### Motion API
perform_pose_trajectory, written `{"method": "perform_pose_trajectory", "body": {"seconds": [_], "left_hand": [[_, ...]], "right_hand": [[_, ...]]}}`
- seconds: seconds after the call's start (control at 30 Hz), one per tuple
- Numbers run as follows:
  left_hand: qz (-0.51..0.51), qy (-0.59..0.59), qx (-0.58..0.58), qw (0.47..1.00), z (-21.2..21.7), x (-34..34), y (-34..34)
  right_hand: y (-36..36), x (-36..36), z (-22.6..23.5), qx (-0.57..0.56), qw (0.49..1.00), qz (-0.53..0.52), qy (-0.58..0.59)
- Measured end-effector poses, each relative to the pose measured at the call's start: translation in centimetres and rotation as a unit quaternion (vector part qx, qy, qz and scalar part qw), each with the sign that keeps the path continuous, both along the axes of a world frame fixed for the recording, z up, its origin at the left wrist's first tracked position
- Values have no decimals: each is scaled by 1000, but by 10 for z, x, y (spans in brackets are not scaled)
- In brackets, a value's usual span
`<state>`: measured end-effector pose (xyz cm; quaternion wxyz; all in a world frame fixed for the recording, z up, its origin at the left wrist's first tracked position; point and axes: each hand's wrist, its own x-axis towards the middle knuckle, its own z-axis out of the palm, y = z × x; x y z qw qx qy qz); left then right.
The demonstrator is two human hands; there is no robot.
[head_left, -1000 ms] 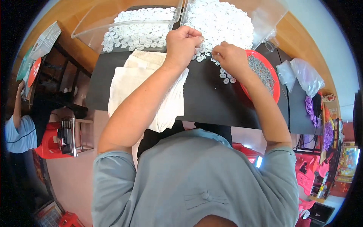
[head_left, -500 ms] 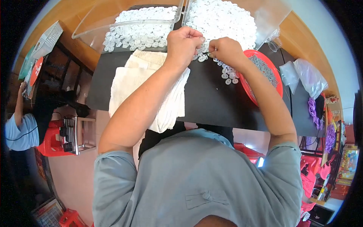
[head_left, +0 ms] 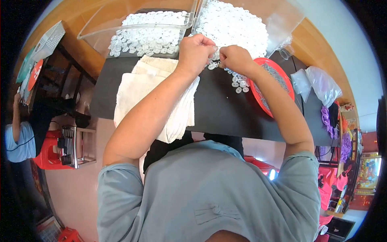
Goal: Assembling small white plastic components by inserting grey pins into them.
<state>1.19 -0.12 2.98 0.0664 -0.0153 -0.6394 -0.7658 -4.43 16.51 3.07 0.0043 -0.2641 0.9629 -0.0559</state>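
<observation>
My left hand (head_left: 197, 53) is raised over the dark table, its thumb and fingers pinched together; whatever they hold is too small to make out. Close beside it on the right, my right hand (head_left: 238, 60) has its fingers curled in, and their tips hide anything between them. Under and just past both hands lie small white oval plastic pieces with holes, like buttons. A loose group of these pieces (head_left: 240, 84) rests on the table below my right wrist. The large heap of white pieces (head_left: 234, 28) fills a clear bin beyond the hands.
A red basin (head_left: 254, 92) of thin grey metal bits sits under my right forearm. Folded cream towels (head_left: 151, 92) lie by my left forearm. Another clear bin (head_left: 133, 27) holds white pieces at far left. Plastic bags (head_left: 322, 85) lie right. A person (head_left: 22, 139) works at far left.
My right hand's fingers have curled in more and sit slightly nearer the left hand. The left hand keeps its pinch. The whole view has shifted a little.
</observation>
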Motion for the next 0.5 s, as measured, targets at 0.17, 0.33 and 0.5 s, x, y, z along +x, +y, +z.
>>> {"method": "perform_pose_trajectory", "body": {"seconds": [0.17,0.33,0.5], "left_hand": [[-35,-12,-30,999,-5,-3,1],[-188,-51,109,975,-1,2,3],[-268,-93,161,945,1,4,-2]], "right_hand": [[16,6,12,-190,981,-12,-40],[15,38,34,-478,855,-63,-191],[13,59,23,-570,796,-57,-197]]}}
